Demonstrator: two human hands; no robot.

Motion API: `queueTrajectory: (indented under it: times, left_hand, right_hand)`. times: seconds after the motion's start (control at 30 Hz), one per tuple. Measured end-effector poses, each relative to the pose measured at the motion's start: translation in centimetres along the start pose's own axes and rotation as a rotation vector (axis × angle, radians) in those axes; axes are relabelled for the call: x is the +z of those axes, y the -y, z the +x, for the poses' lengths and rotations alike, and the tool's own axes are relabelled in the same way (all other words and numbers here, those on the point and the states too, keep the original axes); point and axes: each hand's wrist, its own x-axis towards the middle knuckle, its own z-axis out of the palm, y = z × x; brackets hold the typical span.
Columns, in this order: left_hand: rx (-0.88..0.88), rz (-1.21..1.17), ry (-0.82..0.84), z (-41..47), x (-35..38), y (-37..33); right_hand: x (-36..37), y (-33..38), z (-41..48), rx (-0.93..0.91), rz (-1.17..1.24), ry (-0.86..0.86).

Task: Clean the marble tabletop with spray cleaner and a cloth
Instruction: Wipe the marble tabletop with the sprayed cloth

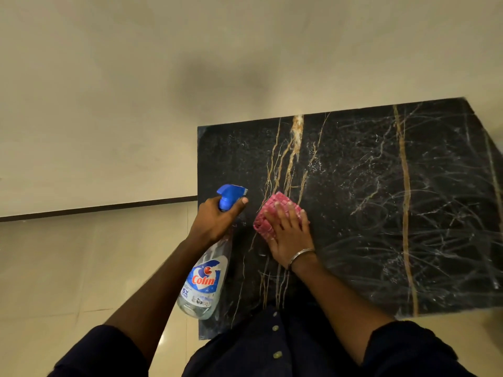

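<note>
The black marble tabletop (367,213) with gold and white veins fills the right half of the head view, dotted with wet droplets and streaks. My left hand (217,221) grips the neck of a clear spray bottle (202,284) with a blue trigger head and a "Colin" label, held over the top's left edge with the nozzle pointing right. My right hand (288,235) lies flat with straight fingers on a pink waffle-textured cloth (268,216), pressing it onto the marble just right of the bottle. A metal bangle sits on that wrist.
A beige wall (136,91) rises behind the table, with a dark skirting strip (95,208) at its foot. Cream floor tiles (68,268) lie to the left. My dark-shirted body stands against the table's near edge.
</note>
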Motion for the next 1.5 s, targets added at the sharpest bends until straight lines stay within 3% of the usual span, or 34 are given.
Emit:
queueTrajectory:
  times: [0.17,0.3,0.5,0.67,0.8,0.93,1.13,1.3,1.5]
  left_hand:
    - [0.018,-0.001,0.005,-0.2,-0.5,-0.1]
    - [0.011,-0.012,-0.029,-0.4,-0.9,0.1]
    - [-0.031,0.014,-0.054,-1.1,-1.3,0.6]
    - [-0.07,0.028,-0.038,-0.8,-1.5,1.2]
    - [-0.076,0.038,-0.049,-0.4,-2.3,1.6]
    - [-0.073,0.063,-0.092,-0.4,-3.3,1.9]
    - [-0.118,0.023,-0.132,-1.0,-4.3,3.5]
    - [-0.178,0.043,-0.099,-1.1,-4.3,5.0]
    - [-0.196,0.052,-0.089,-1.6,-3.8,5.6]
  right_hand:
    - [-0.5,-3.3,-1.6,0.353,0.043,-0.025]
    - [-0.1,1.0,-0.8,0.437,0.087,0.0]
    - [1.0,8.2,0.2,-0.007,-0.016,0.146]
    - [1.1,5.1,0.9,-0.18,-0.043,0.044]
    - [-0.6,1.7,2.9,0.103,-0.019,-0.003]
    - [-1.4,3.7,6.2,0.28,0.014,0.093]
    - [-0.5,11.2,4.9,-0.118,-0.04,0.158]
    - [0.8,7.9,3.6,-0.454,-0.124,0.104]
    - [-0.9,4.3,5.5,0.049,-0.057,0.047]
